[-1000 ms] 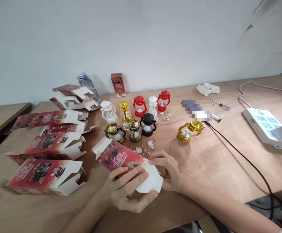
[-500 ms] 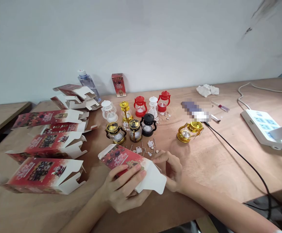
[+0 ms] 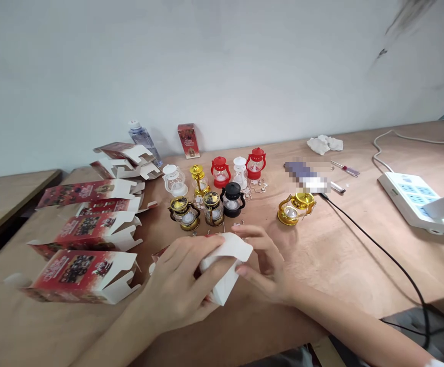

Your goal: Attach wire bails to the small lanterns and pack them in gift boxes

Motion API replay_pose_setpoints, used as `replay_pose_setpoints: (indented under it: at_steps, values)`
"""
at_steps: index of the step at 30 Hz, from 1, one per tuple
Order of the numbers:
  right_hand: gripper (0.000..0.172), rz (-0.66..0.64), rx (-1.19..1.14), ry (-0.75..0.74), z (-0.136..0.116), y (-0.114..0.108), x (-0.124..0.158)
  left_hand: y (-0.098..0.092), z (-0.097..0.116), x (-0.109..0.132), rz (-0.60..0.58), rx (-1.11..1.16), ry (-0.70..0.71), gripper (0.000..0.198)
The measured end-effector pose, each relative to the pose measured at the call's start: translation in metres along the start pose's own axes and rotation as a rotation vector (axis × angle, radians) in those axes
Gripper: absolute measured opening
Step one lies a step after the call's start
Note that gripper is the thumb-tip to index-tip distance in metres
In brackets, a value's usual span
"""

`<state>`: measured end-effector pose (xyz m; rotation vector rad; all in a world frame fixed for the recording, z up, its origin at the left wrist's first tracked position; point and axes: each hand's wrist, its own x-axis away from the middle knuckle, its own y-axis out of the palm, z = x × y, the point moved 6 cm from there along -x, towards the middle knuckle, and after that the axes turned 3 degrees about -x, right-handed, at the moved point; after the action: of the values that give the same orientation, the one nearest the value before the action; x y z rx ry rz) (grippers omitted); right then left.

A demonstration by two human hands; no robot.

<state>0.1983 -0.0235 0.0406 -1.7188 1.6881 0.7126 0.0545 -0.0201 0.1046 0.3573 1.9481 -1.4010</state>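
Note:
My left hand (image 3: 178, 283) is wrapped round a small red-and-white cardboard box (image 3: 226, 279) near the front of the table, covering most of its printed side. The box's white open end and flaps face right. My right hand (image 3: 269, 267) is at that end, its thumb on a flap's edge and its fingers curled behind. Just beyond the hands stand small lanterns: a black one (image 3: 233, 200), two black-and-gold ones (image 3: 214, 209), a gold one (image 3: 199, 181), white ones (image 3: 175, 181) and red ones (image 3: 220, 172). Another gold lantern (image 3: 296, 208) lies tilted to the right.
Several printed boxes (image 3: 78, 267) with raised flaps lie at left. A closed box (image 3: 188, 141) and a bottle (image 3: 145, 141) stand by the wall. Toward the right are a phone (image 3: 302, 171) with a black cable, a screwdriver (image 3: 346, 168), crumpled tissue (image 3: 324, 145) and a power strip (image 3: 416, 199).
The box has been turned so its open end points more toward me and its printed face is mostly hidden. My left hand has moved over it; my right thumb now touches a flap.

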Motion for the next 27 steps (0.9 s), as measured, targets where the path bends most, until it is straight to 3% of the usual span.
replay_pose_setpoints:
  at_steps: [3,8,10,15,21,27]
  values:
    - [0.033,-0.090,0.055,-0.075,-0.010,-0.001,-0.004,-0.011,-0.005,-0.018,-0.019,0.033,-0.020,0.035]
    - [0.039,0.029,0.030,-0.095,-0.024,-0.020,-0.036,-0.019,-0.016,-0.033,0.000,0.104,-0.111,0.044]
    - [0.041,-0.003,0.025,-0.075,-0.031,-0.022,-0.059,-0.018,-0.019,-0.036,0.015,0.149,-0.148,0.045]
    - [0.012,-0.195,-0.013,0.091,-0.038,-0.015,-0.099,-0.011,-0.025,-0.035,0.097,0.254,-0.189,0.043]
    - [0.011,-0.246,-0.144,0.345,-0.025,-0.008,-0.088,0.000,-0.028,-0.017,0.155,0.414,-0.281,0.036]
    - [0.021,-0.133,-0.308,0.560,-0.014,-0.007,-0.080,0.018,-0.029,0.009,0.274,0.713,-0.445,0.068]
